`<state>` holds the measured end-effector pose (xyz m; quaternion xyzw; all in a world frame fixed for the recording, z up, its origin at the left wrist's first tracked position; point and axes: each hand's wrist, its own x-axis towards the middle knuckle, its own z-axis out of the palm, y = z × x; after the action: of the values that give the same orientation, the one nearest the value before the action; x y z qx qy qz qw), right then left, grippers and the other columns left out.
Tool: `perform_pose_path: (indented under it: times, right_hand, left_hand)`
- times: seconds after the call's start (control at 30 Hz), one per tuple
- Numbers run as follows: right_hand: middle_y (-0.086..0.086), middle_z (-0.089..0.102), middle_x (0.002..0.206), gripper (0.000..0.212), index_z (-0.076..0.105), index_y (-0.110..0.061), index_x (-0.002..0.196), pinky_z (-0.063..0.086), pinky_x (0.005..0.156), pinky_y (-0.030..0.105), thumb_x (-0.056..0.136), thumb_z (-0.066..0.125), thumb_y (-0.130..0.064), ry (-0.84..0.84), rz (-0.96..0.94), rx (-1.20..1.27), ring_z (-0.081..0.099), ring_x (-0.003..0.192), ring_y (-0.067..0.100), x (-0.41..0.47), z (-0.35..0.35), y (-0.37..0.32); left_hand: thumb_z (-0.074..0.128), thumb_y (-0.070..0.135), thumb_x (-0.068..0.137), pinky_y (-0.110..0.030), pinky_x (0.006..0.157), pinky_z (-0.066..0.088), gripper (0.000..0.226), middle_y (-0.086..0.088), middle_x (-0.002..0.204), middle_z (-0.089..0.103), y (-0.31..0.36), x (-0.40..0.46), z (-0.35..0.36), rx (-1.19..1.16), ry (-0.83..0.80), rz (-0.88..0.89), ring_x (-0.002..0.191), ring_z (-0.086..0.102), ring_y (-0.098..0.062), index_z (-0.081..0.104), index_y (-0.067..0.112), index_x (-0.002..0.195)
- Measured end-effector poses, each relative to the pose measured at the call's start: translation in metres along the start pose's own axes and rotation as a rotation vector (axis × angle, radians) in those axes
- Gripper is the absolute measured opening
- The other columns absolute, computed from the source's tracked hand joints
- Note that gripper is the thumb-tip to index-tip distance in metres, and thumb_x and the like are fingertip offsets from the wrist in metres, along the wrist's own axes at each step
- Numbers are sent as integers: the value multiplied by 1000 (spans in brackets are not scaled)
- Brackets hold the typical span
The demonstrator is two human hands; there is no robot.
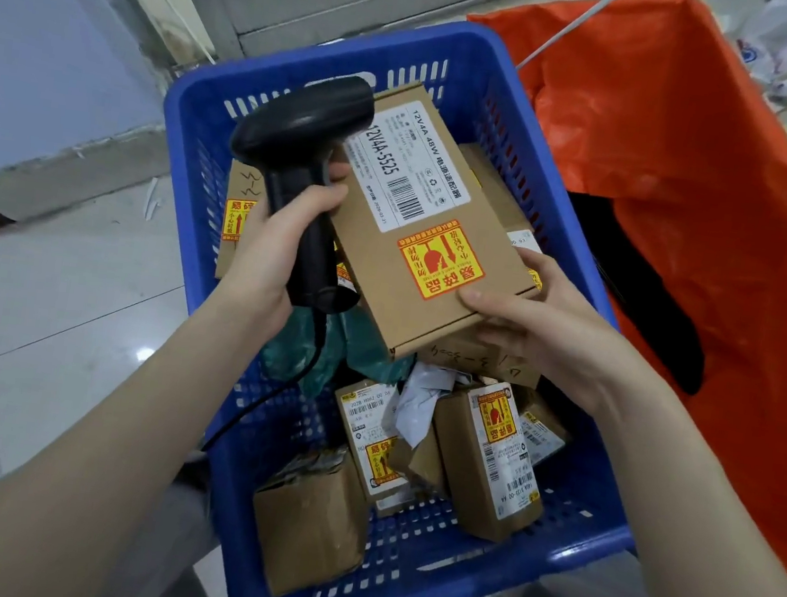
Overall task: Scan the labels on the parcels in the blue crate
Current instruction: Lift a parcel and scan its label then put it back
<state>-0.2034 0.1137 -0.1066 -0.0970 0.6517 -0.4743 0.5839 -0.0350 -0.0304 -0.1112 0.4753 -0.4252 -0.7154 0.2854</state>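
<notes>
Scanner (pixel 299 158) sits in our left hand (pixel 272 243), fingers wrapped tight round its grip, head up at 11 o'clock of the box (pixel 434 234) and touching its left edge. Cable (pixel 271 392) trails down toward 7 o'clock, over the crate wall. Our right hand (pixel 541 326) clamps the box at its near right corner, thumb on top, fingers underneath, holding it lifted above the crate (pixel 460 58) and tilted so the top face points at us. That face carries a white label (pixel 404 170) with a barcode and a yellow-red fragile sticker (pixel 441 259).

We judge the tilt is there to present the barcode, but the scanner's window looks aimed past the label, so the head likely needs to pull back and swing toward 3 o'clock before a read. No scan beam visible, so we can't tell if a scan is firing.

Other parcels (pixel 490 459) lie loose in the crate at 6 o'clock of the box, labels facing various ways, plus a green bag (pixel 320 354) and a crumpled slip. Orange bag (pixel 717 189) stands open at 3 o'clock of the crate, probably the drop for scanned items.
</notes>
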Motion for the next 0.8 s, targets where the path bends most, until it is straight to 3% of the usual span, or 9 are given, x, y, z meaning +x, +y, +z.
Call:
perform_pose_path:
  times: [0.1,0.17,0.3,0.37,0.47,0.57,0.67,0.8]
  right_hand:
    - [11,63,122,80,38,-14,136,58,74,23,66,79,-12,82,-28,77,69,92,15,3,1,0]
    - [12,65,121,70,45,-7,131,54,84,29,70,78,-12,142,-73,123,66,91,16,3,1,-2]
    - [2,73,87,22,64,-9,102,54,82,30,81,69,-13,221,-140,215,66,83,17,1,-2,-8]
    - [-2,73,77,10,66,-14,94,56,81,33,84,66,-17,259,-160,250,67,79,15,1,-2,-9]
    - [-1,71,84,17,63,-18,104,57,81,38,87,62,-22,329,-203,279,67,82,15,1,-2,-10]
    - [0,69,96,26,58,-22,113,56,82,40,88,62,-23,355,-255,252,66,91,17,1,-3,-9]
    - [1,69,103,17,57,-28,102,58,76,36,86,64,-25,406,-309,189,69,90,14,1,-3,-7]
    - [-11,66,97,15,54,-34,91,56,75,27,85,66,-28,485,-385,39,67,86,5,2,-1,-5]
  left_hand:
    - [66,21,83,-37,85,54,18,1,105,69,0,3,-2,-1,-23,-13,101,66,-18,67,22,101]
    - [68,26,77,-43,93,50,19,0,113,67,1,5,-4,22,-35,-29,112,62,-26,69,25,95]
    - [69,28,74,-44,94,53,17,4,110,66,0,6,-3,69,-51,-70,112,62,-26,70,27,91]
    - [70,27,75,-44,96,52,19,2,109,67,-2,6,-2,93,-57,-88,113,63,-27,71,24,94]
    - [72,28,75,-45,98,51,24,1,110,70,-3,6,0,153,-36,-95,107,63,-21,73,22,98]
    - [74,33,70,-36,91,52,35,-2,109,73,-2,7,-1,202,-14,-104,103,66,-20,72,22,102]
    - [75,31,74,-30,75,50,28,-3,95,72,-1,7,-3,273,-5,-84,88,67,-17,71,18,99]
    - [73,22,81,-22,64,50,21,-1,86,68,1,6,0,368,-68,-48,65,66,-5,67,14,99]
